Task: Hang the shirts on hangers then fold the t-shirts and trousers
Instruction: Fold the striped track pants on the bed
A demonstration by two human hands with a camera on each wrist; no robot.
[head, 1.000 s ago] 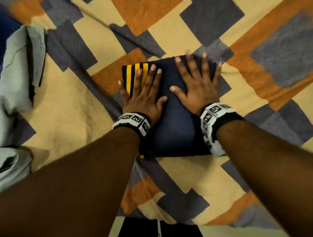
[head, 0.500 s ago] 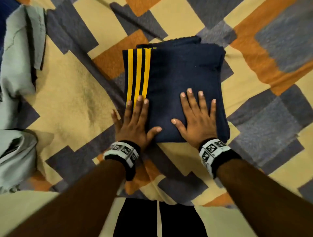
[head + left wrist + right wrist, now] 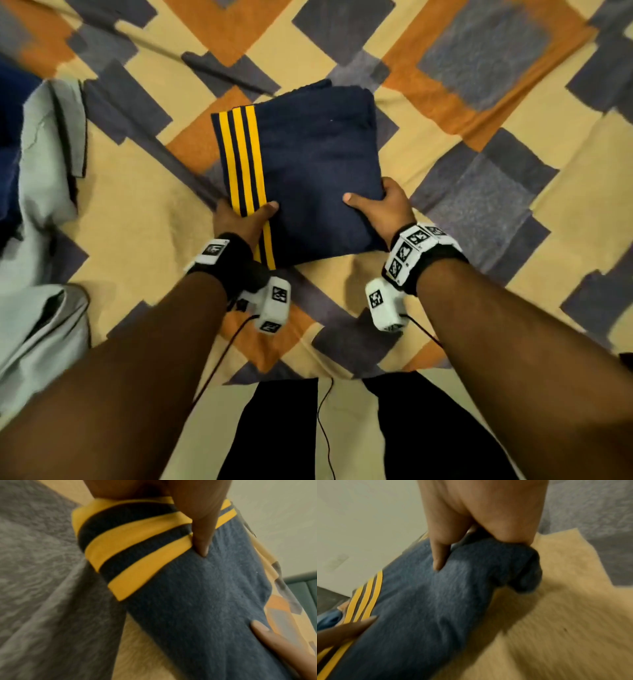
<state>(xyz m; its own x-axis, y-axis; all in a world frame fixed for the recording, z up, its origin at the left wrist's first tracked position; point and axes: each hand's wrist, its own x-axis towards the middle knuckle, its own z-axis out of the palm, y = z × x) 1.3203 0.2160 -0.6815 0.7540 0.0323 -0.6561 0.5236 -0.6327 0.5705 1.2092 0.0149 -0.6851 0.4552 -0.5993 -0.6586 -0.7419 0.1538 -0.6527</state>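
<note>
The folded navy trousers with three yellow stripes lie in the middle of the patterned bedspread. My left hand grips their near left edge, thumb on top over the stripes and fingers tucked beneath. My right hand grips the near right corner the same way, thumb on top. In the left wrist view my thumb presses the striped trousers; in the right wrist view the trousers hang a little off the bed, casting a shadow.
A pale grey-green garment lies crumpled along the left edge, with dark blue fabric behind it. The bed's near edge meets my dark-clad legs. Wrist camera cables trail below my forearms.
My hands slid from flat on top of the folded trousers back to its near edge. They now grip it from both sides with thumbs on top, and the near edge has risen.
</note>
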